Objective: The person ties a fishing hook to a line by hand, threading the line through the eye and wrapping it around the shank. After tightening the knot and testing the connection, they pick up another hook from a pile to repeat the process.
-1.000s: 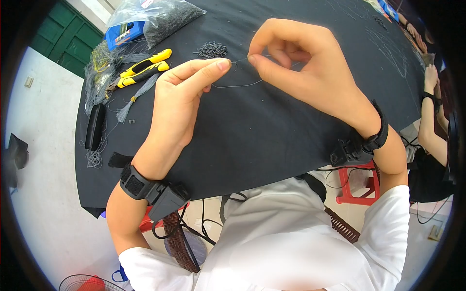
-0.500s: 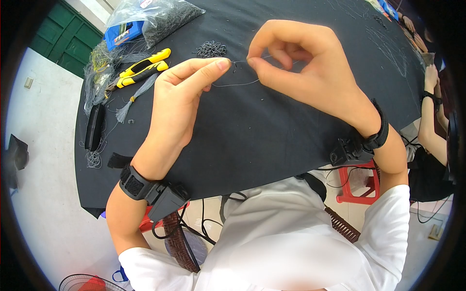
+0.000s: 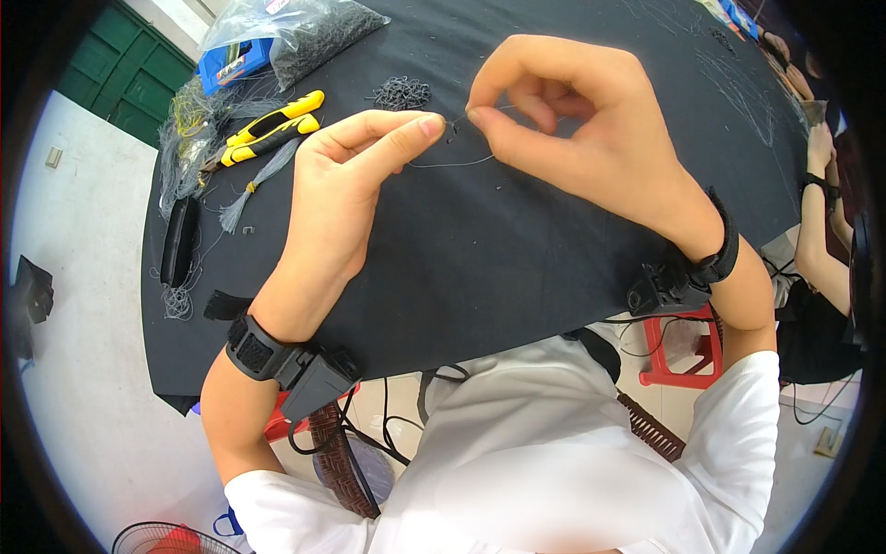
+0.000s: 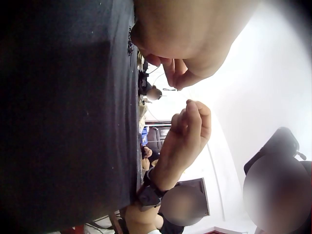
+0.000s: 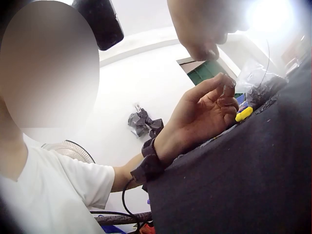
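My left hand (image 3: 355, 175) pinches a thin grey line (image 3: 461, 164) between thumb and forefinger, above the black-covered table. By its fingertips hangs a small dark metal piece (image 3: 452, 135), too small to make out fully. Just to the right, my right hand (image 3: 591, 129) has thumb and forefinger closed together on the line, the other fingers curled behind. The line sags in a loop between the two hands. In the right wrist view, the left hand (image 5: 202, 109) shows its fingers curled in toward the thumb. Behind the hands lies a pile of small dark metal pieces (image 3: 401, 93).
Yellow-and-black pliers (image 3: 272, 134) lie left of my left hand, with a tied bundle of grey line (image 3: 249, 192) and a black case (image 3: 180, 242). A clear bag of dark pieces (image 3: 323, 42) and a blue box (image 3: 231, 66) stand behind. Another person's arm (image 3: 817, 231) is at the right.
The fingertips of both hands have come slightly closer together. The small dark piece by the left fingertips hangs a little lower; the pinches look the same.
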A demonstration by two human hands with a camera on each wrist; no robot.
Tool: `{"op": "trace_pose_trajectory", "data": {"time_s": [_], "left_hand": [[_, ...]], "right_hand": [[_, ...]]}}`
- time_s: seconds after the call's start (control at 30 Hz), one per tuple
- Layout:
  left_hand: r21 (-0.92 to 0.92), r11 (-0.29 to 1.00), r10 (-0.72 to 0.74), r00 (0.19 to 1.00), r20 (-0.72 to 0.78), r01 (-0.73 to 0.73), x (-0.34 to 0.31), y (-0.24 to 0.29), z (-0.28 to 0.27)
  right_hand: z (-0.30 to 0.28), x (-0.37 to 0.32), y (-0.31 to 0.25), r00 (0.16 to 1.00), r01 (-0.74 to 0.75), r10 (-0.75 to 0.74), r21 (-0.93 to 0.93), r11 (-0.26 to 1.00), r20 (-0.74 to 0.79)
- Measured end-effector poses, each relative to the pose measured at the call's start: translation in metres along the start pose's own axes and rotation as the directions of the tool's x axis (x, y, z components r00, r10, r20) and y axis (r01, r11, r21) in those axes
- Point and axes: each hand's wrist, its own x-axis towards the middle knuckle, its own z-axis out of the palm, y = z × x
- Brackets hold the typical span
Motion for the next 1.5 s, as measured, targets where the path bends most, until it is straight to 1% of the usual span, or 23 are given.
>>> {"op": "trace_pose_trajectory", "data": {"time_s": [0.07, 0.17, 0.27, 0.37, 0.47, 0.67, 0.77, 0.87, 0.97, 1.07, 1.17, 1.37, 1.5], "left_hand": [[0.02, 1.0, 0.006, 1.0, 0.004, -0.006, -0.0008, 0.0014, 0.0007], [0.029, 1.0, -0.011, 1.0, 0.012, 0.01, -0.0014, 0.0016, 0.0014], [0.075, 0.997, -0.008, 1.0, 0.021, 0.007, -0.002, -0.0002, 0.0005], [0.021, 1.0, -0.016, 1.0, -0.003, 0.016, -0.0001, -0.0002, -0.0009], [0.007, 1.0, -0.013, 1.0, -0.027, 0.013, 0.0004, -0.0017, -0.0007], [0.005, 1.0, -0.021, 1.0, -0.016, 0.021, 0.0, -0.0012, -0.001], [-0.009, 1.0, -0.019, 1.0, -0.015, 0.019, 0.0002, -0.001, -0.0005], [-0.016, 1.0, -0.022, 1.0, -0.016, 0.021, 0.0009, -0.0024, -0.0021], [-0.029, 1.0, -0.011, 1.0, -0.029, 0.01, 0.0011, -0.0032, -0.0025], [-0.008, 1.0, -0.013, 1.0, -0.026, 0.013, 0.0005, -0.0027, -0.0027], [0.018, 1.0, -0.011, 1.0, -0.019, 0.012, 0.0003, -0.0006, -0.0009], [0.009, 1.0, -0.005, 1.0, 0.022, 0.005, -0.001, 0.0003, -0.0001], [0.027, 1.0, 0.001, 0.999, 0.035, -0.002, -0.0018, 0.0012, 0.0007]], "right_hand": [[-0.0008, -0.0001, 0.0, 0.999, -0.031, 0.03, -0.007, 1.0, -0.014], [-0.001, 0.0004, 0.0009, 0.999, -0.031, 0.031, -0.011, 0.999, -0.027], [-0.0013, -0.0001, -0.0019, 0.999, -0.049, 0.049, 0.002, 0.999, -0.01], [-0.0009, -0.0007, -0.0014, 0.999, -0.038, 0.038, 0.006, 0.999, -0.004], [-0.0015, -0.0017, -0.0018, 1.0, -0.022, 0.022, 0.005, 1.0, 0.016], [0.0008, -0.0023, -0.0031, 0.998, -0.009, 0.005, 0.052, 0.999, 0.064], [0.0004, -0.0024, -0.0045, 0.995, -0.041, 0.036, 0.051, 0.998, 0.093], [0.0001, -0.0024, -0.0039, 0.995, -0.053, 0.051, 0.026, 0.998, 0.09], [-0.0031, -0.0022, -0.0044, 0.996, -0.03, 0.032, -0.025, 0.999, 0.082], [-0.0015, -0.0026, -0.0039, 0.997, -0.007, 0.007, -0.006, 1.0, 0.076], [-0.0002, -0.0023, -0.0033, 1.0, 0.004, -0.005, 0.023, 1.0, 0.028], [-0.0006, -0.0017, -0.0018, 0.998, 0.059, -0.059, 0.021, 0.998, 0.0], [-0.0018, -0.0005, -0.0041, 0.999, 0.046, -0.047, -0.018, 0.999, -0.027]]}}
